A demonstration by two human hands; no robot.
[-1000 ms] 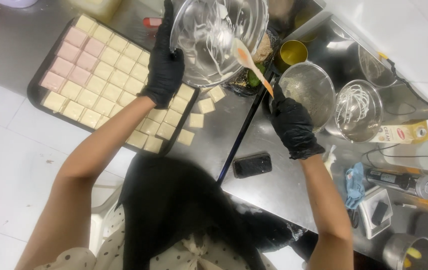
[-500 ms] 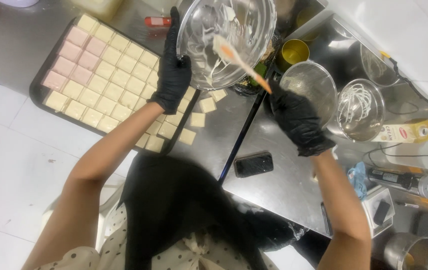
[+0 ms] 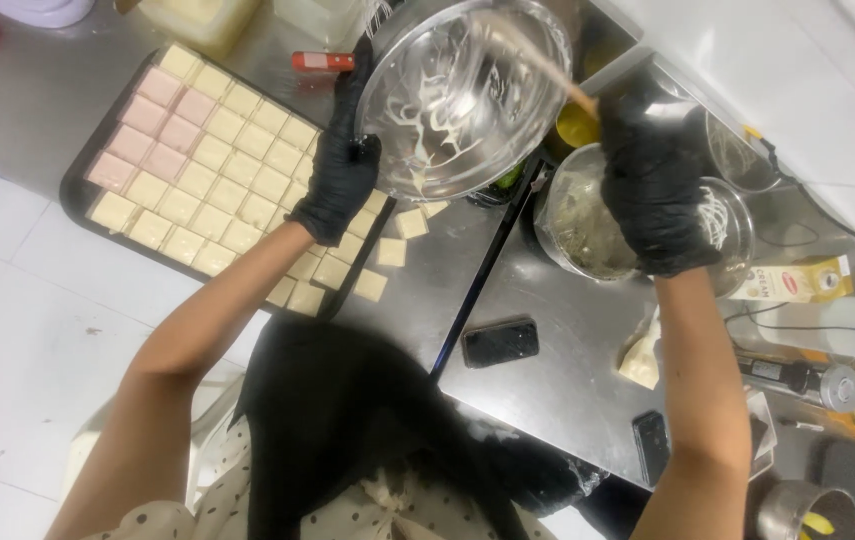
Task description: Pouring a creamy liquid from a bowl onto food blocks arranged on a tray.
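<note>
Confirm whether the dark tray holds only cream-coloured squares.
No, the dark tray also holds several pink squares at its far corner, beside the cream squares.

On the steel counter (image 3: 547, 390) I've got a dark tray (image 3: 82, 180) packed with cream and pink squares (image 3: 212, 160), a few loose squares (image 3: 392, 250) beside it, a black phone (image 3: 499, 342), a whisk in a bowl (image 3: 722, 225) and a small carton (image 3: 797, 280).

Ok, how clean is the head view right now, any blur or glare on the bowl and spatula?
Head view: the spatula is smeared by motion blur; bright glare streaks the tilted metal bowl; the gloved left hand and the tray of squares are sharp; the right hand is slightly soft.
</note>
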